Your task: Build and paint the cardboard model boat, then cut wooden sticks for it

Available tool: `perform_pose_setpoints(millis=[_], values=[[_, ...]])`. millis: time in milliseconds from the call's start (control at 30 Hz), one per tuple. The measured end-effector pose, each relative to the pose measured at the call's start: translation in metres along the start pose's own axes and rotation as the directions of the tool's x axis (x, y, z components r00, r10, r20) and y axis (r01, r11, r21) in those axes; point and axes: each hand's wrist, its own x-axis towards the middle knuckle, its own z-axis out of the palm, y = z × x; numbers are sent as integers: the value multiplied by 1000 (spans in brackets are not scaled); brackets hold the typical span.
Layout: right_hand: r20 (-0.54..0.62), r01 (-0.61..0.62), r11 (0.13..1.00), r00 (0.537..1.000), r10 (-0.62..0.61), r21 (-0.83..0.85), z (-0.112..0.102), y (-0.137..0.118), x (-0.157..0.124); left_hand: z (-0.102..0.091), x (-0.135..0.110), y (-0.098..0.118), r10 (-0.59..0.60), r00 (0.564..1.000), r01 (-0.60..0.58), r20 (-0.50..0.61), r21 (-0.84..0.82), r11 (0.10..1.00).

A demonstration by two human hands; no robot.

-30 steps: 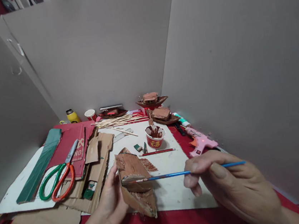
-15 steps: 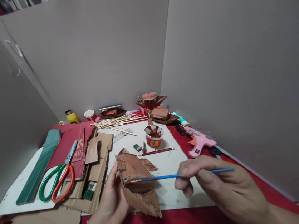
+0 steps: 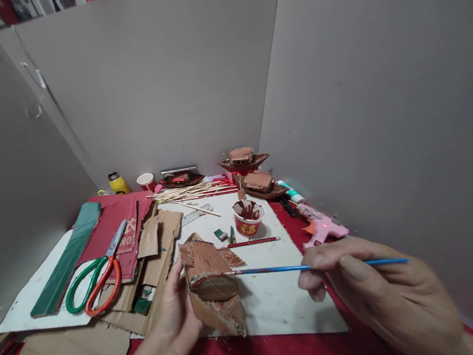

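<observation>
Left hand (image 3: 181,315): I clasp the brown cardboard model boat (image 3: 215,287) by its left side; my fingers behind it are hidden.
Boat position: held tilted over the white sheet (image 3: 289,308).
Right hand (image 3: 378,292): I pinch the blue paintbrush (image 3: 279,270) between thumb and fingers.
Brush tip (image 3: 213,274): at the roof edge; contact unclear.
Paint cup (image 3: 249,225): stands on the sheet beyond the boat, brown paint inside.
Red pencil (image 3: 254,242): lies just in front of the cup.

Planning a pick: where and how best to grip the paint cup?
Likely the outer wall, from the right: the cup stands upright, brown paint inside, green scraps left of it, a red pencil in front.
</observation>
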Motion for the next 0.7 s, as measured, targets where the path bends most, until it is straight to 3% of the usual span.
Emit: perform_pose_setpoints(millis=[67,333,700], values=[[2,-1,1000,1000,1,9,0,-2,0,-1,0,-1,6,1000,-6,-15,2,1000],[207,-6,1000,978,5,4,-6,3,-6,1,0,-4,-12,1000,12,1,20,1000],[266,30,997,964,-10,-68,-1,0,1,-2,3,-6,-50,998,50,36,4,999]])
